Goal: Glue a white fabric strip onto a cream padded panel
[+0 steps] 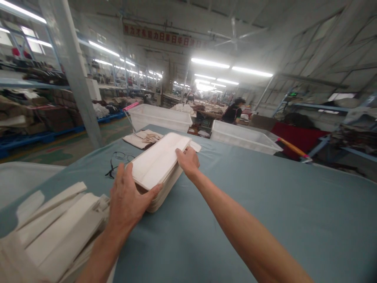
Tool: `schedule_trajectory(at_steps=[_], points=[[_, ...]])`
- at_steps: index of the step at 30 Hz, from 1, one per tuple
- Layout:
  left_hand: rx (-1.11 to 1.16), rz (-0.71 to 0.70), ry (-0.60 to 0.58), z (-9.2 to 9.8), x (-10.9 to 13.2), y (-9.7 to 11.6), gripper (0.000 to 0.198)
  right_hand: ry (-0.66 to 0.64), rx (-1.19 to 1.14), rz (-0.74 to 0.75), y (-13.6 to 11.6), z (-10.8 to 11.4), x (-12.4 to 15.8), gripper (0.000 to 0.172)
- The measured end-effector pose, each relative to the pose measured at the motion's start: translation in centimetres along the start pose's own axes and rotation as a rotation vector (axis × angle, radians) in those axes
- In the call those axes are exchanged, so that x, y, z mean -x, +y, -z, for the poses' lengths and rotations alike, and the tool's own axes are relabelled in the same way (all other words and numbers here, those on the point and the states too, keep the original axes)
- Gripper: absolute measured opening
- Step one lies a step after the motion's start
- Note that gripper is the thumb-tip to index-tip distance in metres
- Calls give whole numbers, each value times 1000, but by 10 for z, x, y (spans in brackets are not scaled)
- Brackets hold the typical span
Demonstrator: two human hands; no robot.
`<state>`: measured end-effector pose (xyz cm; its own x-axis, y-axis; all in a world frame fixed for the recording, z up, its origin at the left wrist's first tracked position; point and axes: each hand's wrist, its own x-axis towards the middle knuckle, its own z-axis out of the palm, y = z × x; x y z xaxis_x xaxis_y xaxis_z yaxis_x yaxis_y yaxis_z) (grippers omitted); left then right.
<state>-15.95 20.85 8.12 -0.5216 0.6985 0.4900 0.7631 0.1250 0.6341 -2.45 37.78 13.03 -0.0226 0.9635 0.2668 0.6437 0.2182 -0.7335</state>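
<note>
White stack (pixel 159 167) sits mid-table (pixel 265 204), left hand (pixel 126 200) clamping its near end with thumb on top, right hand (pixel 188 160) gripping the far edge, glasses (pixel 119 161) just left, loose white pieces (pixel 59 228) near-left, bins (pixel 241 137) behind.

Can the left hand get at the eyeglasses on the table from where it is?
Probably yes. The eyeglasses lie in the open on the table, just beyond the left hand, but that hand grips the white stack.

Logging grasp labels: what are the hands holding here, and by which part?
Both hands grip a stack of white flat pieces on the table. The left hand clasps its near end, thumb on top; the right hand holds the far right edge.
</note>
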Motion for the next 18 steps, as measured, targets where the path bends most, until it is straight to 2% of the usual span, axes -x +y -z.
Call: schedule_trajectory(at_steps=[4,9,14,18], points=[[-6,-14,-9,0,-4,-1,104,35,29,-86,-4,6,6,41],[25,-5,-25,-2,-3,-2,109,50,-33,-147,11,4,13,58],[52,-33,-39,-3,-5,-2,109,28,-93,-68,28,-7,37,43],[58,-47,-40,-3,-7,-1,107,8,-116,-14,34,-9,53,39]])
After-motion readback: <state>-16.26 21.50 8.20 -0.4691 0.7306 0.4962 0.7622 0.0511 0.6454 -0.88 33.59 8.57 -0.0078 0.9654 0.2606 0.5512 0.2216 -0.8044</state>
